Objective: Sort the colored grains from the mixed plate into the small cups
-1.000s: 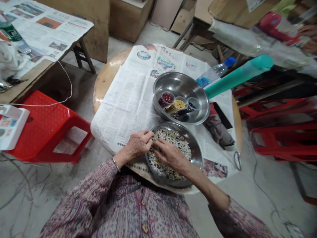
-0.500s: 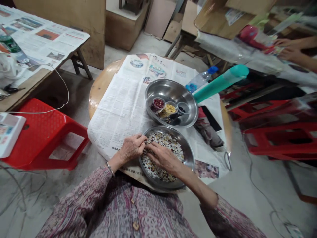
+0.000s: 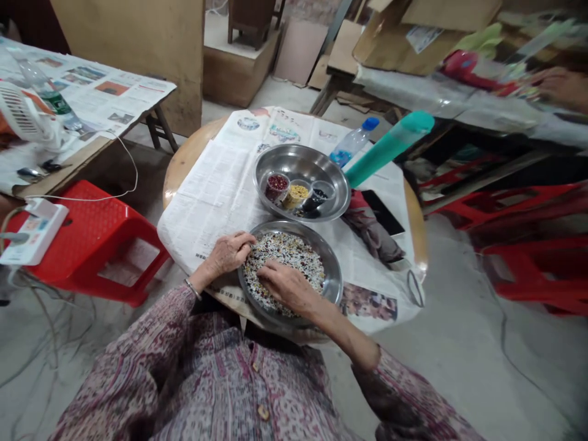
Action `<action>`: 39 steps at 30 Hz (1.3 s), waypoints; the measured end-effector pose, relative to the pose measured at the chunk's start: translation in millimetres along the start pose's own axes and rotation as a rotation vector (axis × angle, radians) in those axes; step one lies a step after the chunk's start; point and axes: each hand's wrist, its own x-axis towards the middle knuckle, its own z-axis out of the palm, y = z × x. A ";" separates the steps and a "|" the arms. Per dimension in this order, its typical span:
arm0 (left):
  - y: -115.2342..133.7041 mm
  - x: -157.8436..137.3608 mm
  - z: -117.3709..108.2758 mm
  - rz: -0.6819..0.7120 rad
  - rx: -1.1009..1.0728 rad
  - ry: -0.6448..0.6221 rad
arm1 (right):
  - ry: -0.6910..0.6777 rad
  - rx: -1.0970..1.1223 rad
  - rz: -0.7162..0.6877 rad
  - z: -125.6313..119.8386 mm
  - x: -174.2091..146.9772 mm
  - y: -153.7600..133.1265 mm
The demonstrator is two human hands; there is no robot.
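A steel bowl (image 3: 334, 269) near my body holds mixed grains (image 3: 294, 254), white with dark, red and yellow ones among them. My left hand (image 3: 227, 252) is at its left rim, fingers curled and pressed together; what they hold is hidden. Over the grains, my right hand (image 3: 287, 285) has its fingertips bunched down at the surface; anything in them is too small to make out. Behind stands a second steel bowl (image 3: 303, 156) with three clear cups: dark red beans (image 3: 278, 182), yellow grains (image 3: 298, 192) and black beans (image 3: 318, 196).
Newspaper (image 3: 206, 190) covers the round table. A plastic bottle (image 3: 353, 144), green tube (image 3: 390, 149), grey-brown cloth (image 3: 372, 233) and black phone (image 3: 382, 211) lie right of the bowls. A power strip (image 3: 37, 233) rests on a red stool (image 3: 96, 245). Another person's hand (image 3: 563, 86) is at the far table.
My right hand has drawn away from my left, to over the middle-left of the grains. My left hand stays by the rim. The whole view has shifted slightly.
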 end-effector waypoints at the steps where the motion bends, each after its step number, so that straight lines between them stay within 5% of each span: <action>1: -0.2 0.5 -0.2 0.003 -0.002 -0.001 | -0.001 0.010 -0.014 -0.1 -4.9 -1.6; 9: -3.0 3.3 0.0 0.012 -0.032 0.028 | 0.005 0.029 -0.054 0.2 -35.0 4.2; 18: -7.0 4.5 0.9 0.053 -0.076 0.041 | 0.200 -0.114 0.293 -12.1 -60.1 35.0; 27: -7.5 4.5 0.9 0.062 -0.079 0.060 | 0.147 0.171 0.010 21.9 -33.2 -12.4; 33: 7.8 6.9 -17.4 0.163 0.176 0.103 | 0.316 -0.024 0.136 7.4 -26.3 10.9; 36: 34.0 4.4 -32.9 0.285 0.404 -0.052 | 0.445 -0.077 0.182 4.7 -50.7 24.0; 39: 64.8 -1.6 -39.7 0.287 0.546 -0.438 | 0.542 -0.115 0.247 9.3 -78.5 28.0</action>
